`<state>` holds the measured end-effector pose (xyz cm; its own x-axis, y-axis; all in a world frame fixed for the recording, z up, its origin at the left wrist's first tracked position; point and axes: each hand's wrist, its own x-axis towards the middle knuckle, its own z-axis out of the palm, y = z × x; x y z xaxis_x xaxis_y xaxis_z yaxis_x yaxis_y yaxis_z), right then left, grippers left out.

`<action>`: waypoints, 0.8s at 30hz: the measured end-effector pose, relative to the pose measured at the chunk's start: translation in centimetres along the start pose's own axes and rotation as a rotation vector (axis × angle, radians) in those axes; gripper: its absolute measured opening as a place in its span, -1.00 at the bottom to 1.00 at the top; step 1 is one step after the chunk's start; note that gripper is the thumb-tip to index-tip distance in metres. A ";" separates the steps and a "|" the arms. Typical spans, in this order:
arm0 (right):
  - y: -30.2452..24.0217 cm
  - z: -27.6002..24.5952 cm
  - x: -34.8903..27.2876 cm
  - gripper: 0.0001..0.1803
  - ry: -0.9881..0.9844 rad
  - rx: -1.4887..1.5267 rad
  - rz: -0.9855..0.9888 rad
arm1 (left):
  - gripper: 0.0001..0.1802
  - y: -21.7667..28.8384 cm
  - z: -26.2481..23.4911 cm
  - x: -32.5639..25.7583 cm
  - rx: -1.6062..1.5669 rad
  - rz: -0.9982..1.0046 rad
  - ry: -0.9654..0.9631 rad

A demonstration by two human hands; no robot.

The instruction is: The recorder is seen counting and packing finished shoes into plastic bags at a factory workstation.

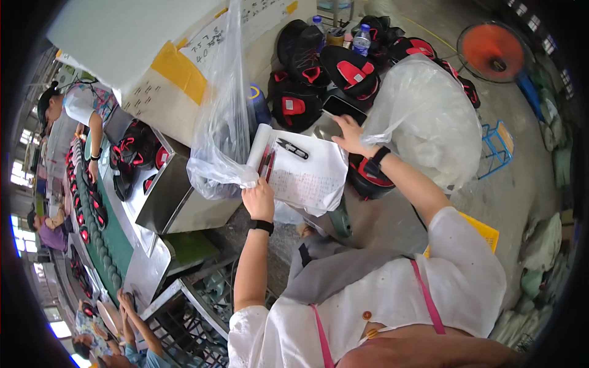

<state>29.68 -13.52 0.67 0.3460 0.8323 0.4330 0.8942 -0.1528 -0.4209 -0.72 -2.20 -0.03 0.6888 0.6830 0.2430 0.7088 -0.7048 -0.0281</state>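
My left hand (258, 200) is closed at the gathered lower end of a clear plastic bag (219, 135), right beside the notebook's left edge. The open notebook (310, 178) has handwritten pages, with black thread snips (292, 149) and red and dark pens (266, 164) lying on it. My right hand (350, 135) is at the notebook's upper right corner, its fingers stretched toward a dark-screened phone (345, 109) and touching its near edge. Under my right wrist sits a black and red shoe (370, 181), partly hidden. Each wrist wears a black band.
Black and red shoes (350, 72) are heaped behind the phone, with a water bottle (362, 40) among them. A large filled plastic bag (429, 122) stands right. Beyond are an orange round fan (492, 52) and blue stool (498, 148). Co-workers flank a green conveyor (116, 236) at left.
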 end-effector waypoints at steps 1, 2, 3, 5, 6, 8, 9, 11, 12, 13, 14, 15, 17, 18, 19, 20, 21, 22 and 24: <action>-1.7 -0.6 1.2 -0.42 0.068 -0.157 -0.134 | -0.81 -0.3 -0.3 -0.1 -0.114 -0.035 0.019; -3.3 -1.1 2.4 -0.36 0.145 -0.317 -0.269 | -0.82 -0.5 -0.5 0.3 -0.231 -0.067 0.045; -4.8 -1.2 3.1 -0.36 -0.059 -0.083 -0.221 | -0.81 -0.4 -1.3 0.6 -0.369 -0.082 0.084; -9.1 -2.0 2.3 -0.40 -0.469 0.262 -0.107 | -0.81 1.1 -4.6 0.2 -0.693 -0.182 -0.086; -9.8 -1.2 1.0 -0.49 -0.405 0.261 -0.279 | -0.82 2.1 -6.2 -0.2 -1.012 -0.261 -0.254; -12.2 0.2 0.3 -0.57 -0.358 0.144 -0.496 | -0.77 3.6 -7.2 -1.4 -1.379 -0.392 -0.421; -11.9 0.9 0.3 -0.57 -0.366 0.142 -0.506 | -0.77 4.5 -7.3 -1.7 -1.511 -0.354 -0.402; -10.0 3.0 1.0 -0.61 -0.202 0.067 -0.480 | -0.65 4.8 -6.3 -1.2 -1.420 -0.179 -0.380; -9.9 2.9 2.2 -0.61 -0.212 0.066 -0.497 | -0.59 4.8 -5.6 -0.9 -1.170 -0.009 -0.210; -9.7 2.7 3.4 -0.58 -0.136 0.017 -0.490 | -0.59 4.9 -5.1 -0.8 -1.178 -0.023 -0.196; -9.7 2.6 4.4 -0.56 -0.059 -0.031 -0.483 | -0.51 4.9 -4.7 -0.7 -0.859 0.064 -0.082; -10.2 2.4 4.4 -0.60 -0.138 -0.021 -0.416 | -0.44 5.0 -4.6 -0.7 -0.540 0.151 0.021; -8.9 4.3 3.9 -0.63 -0.213 0.036 -0.396 | -0.41 4.7 -2.4 -1.0 -0.501 0.134 -0.013; -8.6 4.7 4.1 -0.65 -0.283 0.098 -0.368 | -0.37 4.7 -1.9 -0.7 -0.455 0.124 -0.052; -8.3 4.9 4.0 -0.70 -0.314 0.128 -0.332 | -0.39 4.8 -1.6 -0.7 -0.414 0.136 -0.064; -7.9 5.3 4.3 -0.70 -0.326 0.123 -0.340 | -0.39 4.7 -1.2 -0.3 -0.424 0.124 -0.062; -8.0 5.3 4.4 -0.70 -0.341 0.083 -0.285 | -0.41 4.8 -1.2 -0.3 -0.435 0.102 -0.087; -8.1 5.3 4.5 -0.71 -0.355 0.043 -0.228 | -0.42 4.7 -1.2 -0.2 -0.446 0.081 -0.113; -7.7 5.4 5.2 -0.71 -0.381 0.056 -0.200 | -0.47 4.2 -1.3 0.3 -0.465 0.053 -0.143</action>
<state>23.05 -5.16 1.85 0.0288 0.9814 0.1900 0.9126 0.0517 -0.4056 2.28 -5.16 1.21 0.7593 0.6403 0.1160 0.5516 -0.7280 0.4072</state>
